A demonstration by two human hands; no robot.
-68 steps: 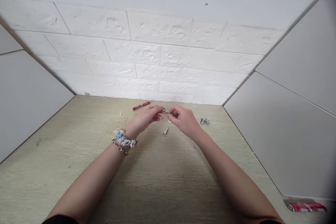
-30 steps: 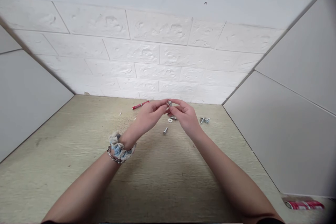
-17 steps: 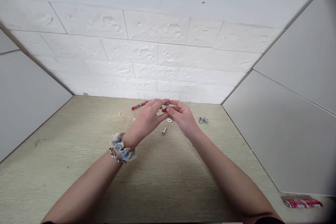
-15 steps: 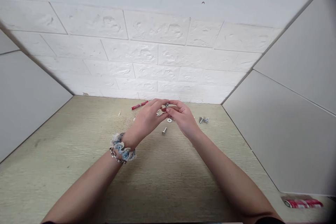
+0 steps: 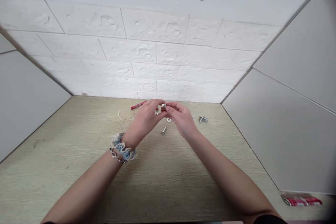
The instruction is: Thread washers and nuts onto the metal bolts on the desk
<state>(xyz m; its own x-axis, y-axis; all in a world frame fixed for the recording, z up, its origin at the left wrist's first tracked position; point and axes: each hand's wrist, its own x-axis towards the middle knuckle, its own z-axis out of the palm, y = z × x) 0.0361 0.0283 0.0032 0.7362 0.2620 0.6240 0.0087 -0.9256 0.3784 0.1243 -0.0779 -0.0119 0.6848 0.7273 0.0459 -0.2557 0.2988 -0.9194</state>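
My two hands meet over the far middle of the table. Between their fingertips is a small silver bolt (image 5: pixel 164 105), its far parts covered by fingers. My right hand (image 5: pixel 183 118) pinches it between thumb and forefinger. Curved fingers of my left hand (image 5: pixel 146 118) close on the bolt's other end, with the thumb stretched below. A flat washer (image 5: pixel 169 120) lies just under the hands, and a loose bolt (image 5: pixel 163 130) rests nearer to me. Another small metal piece (image 5: pixel 156 112) shows through the gap between left thumb and fingers.
A red pen-like stick (image 5: pixel 138 105) lies beyond my left hand. To the right is a little heap of bolts (image 5: pixel 203 119). A white scrap (image 5: pixel 119 113) lies at left. Red cylinders (image 5: pixel 303 201) sit at the lower right. White walls (image 5: pixel 147 52) close in the back and sides.
The bolt between my fingers has turned, so that its head shows more and points more to the left. My hands have otherwise barely shifted; the view has tilted slightly.
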